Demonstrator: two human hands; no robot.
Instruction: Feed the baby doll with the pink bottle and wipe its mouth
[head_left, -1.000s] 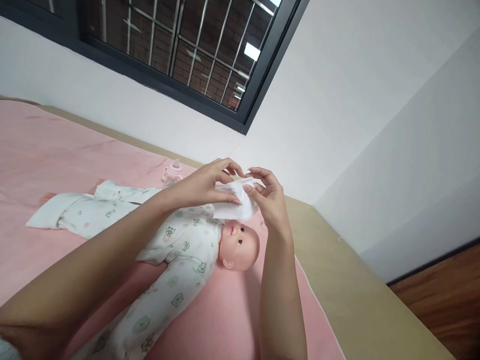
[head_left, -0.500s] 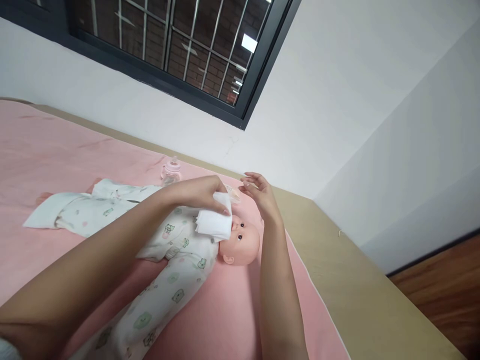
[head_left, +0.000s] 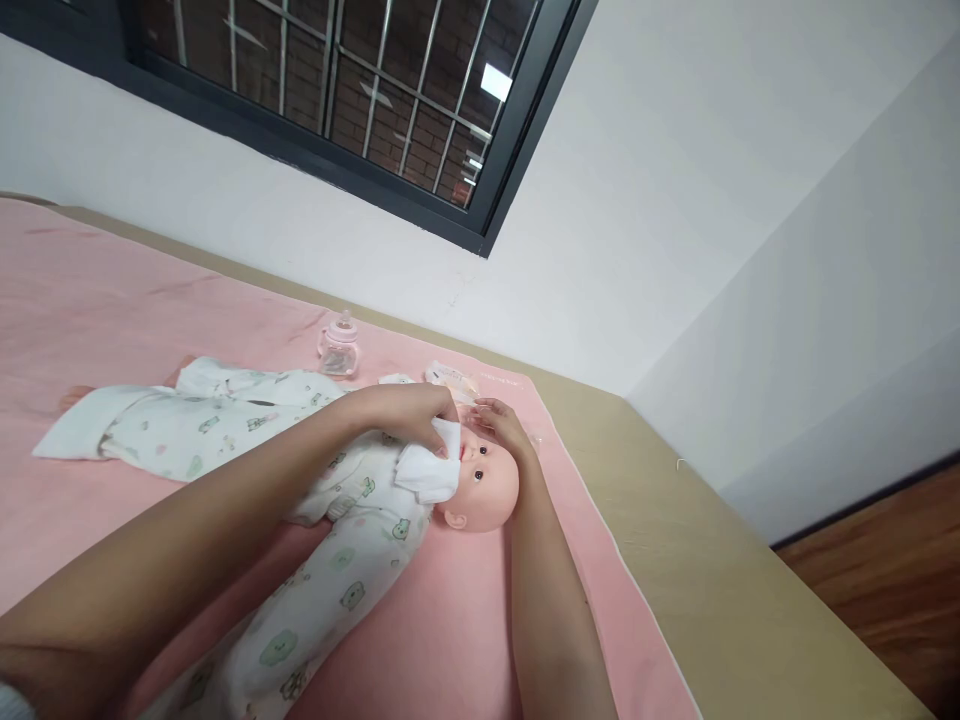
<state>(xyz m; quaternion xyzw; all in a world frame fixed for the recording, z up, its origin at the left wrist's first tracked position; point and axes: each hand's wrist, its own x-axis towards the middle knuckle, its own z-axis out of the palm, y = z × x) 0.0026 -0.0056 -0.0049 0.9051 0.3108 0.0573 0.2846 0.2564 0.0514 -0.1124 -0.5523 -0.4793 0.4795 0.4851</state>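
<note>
- While pinched between thumb and fingers of the left hand (head_left: pixel 409 412), the white cloth (head_left: pixel 426 475) probably best held flat and smooth, snug along the chin, with nose and eyes left uncovered.
- Cloth placed across the chin and collar of the doll (head_left: pixel 371 480), just left of the mouth; doll on its back on the pink sheet (head_left: pixel 442 620).
- Right hand (head_left: pixel 501 425) apart from the left, fingers loosely extended at the far side of the doll's head (head_left: pixel 487 500), not closed on anything visible; perhaps best used there as a light steady support, without tipping the head.
- Loose near corner of the cloth likely worth tucking in, to avoid snagging.
- Packet (head_left: pixel 450 378) just beyond the hands and bottle (head_left: pixel 339 350) farther left, best left undisturbed.
- Hidden: far cheek behind the right hand, most left fingertips, part of the torso behind the left forearm.
- Cut off: near sleeve (head_left: pixel 300 630), at the bottom edge.
- Hard to make out: packet lettering; right-hand contact with the head.
</note>
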